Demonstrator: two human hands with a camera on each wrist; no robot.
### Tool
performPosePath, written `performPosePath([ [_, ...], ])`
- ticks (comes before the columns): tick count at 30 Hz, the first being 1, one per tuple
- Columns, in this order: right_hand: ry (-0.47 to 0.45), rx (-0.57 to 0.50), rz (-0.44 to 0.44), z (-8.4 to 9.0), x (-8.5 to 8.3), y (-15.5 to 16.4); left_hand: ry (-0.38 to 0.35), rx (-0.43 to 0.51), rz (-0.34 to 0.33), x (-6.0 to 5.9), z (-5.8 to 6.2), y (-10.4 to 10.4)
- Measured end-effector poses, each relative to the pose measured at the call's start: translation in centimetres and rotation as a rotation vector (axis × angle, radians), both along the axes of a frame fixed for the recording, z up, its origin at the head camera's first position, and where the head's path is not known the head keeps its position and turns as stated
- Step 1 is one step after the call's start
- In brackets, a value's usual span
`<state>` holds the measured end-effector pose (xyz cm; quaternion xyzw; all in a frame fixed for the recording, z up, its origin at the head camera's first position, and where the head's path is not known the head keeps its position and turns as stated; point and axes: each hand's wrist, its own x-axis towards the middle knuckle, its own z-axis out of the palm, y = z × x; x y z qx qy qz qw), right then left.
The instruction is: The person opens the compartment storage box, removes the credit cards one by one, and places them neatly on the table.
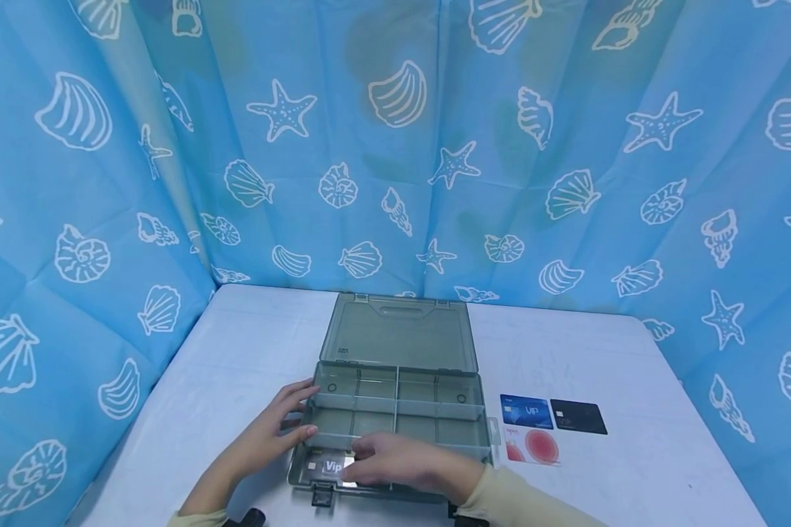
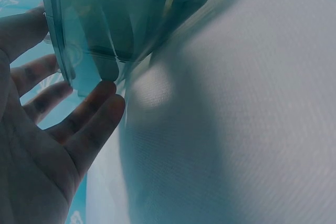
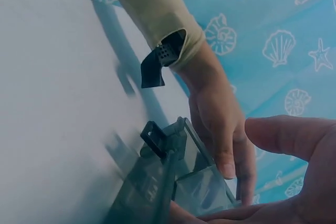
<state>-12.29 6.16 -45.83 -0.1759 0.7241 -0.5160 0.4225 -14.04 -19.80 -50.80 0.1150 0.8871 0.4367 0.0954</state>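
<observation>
A clear grey-green plastic compartment box (image 1: pixel 376 423) lies on the table with its lid (image 1: pixel 398 333) swung back. My left hand (image 1: pixel 270 430) is at the box's left side, thumb by the top edge and fingers spread along the outer wall (image 2: pixel 79 51). My right hand (image 1: pixel 398 461) reaches into the front left compartment, over a card marked Vip (image 1: pixel 332 466) that lies there. In the right wrist view the right thumb (image 3: pixel 283 136) stands apart from the fingers, whose tips are hidden by the box and hand.
Right of the box lie a blue VIP card (image 1: pixel 526 412), a black VIP card (image 1: pixel 578 417) and a white card with a red circle (image 1: pixel 532 446). Dark latches (image 1: pixel 322 495) stick out at the box's front. A blue shell-print curtain (image 1: pixel 395 146) surrounds the white table (image 1: pixel 257 329).
</observation>
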Motion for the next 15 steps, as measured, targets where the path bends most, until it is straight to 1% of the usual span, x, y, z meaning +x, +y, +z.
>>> performPosePath([
  [3, -0.037, -0.021, 0.012, -0.18, -0.14, -0.13, 0.0, 0.001, -0.002, -0.02, -0.02, -0.05],
  [10, -0.082, -0.052, -0.011, -0.27, -0.26, -0.57, -0.004, 0.002, -0.003, -0.08, -0.07, -0.12],
  [15, -0.065, -0.041, -0.011, -0.29, -0.18, -0.65, -0.006, 0.011, -0.015, -0.04, -0.06, -0.13],
])
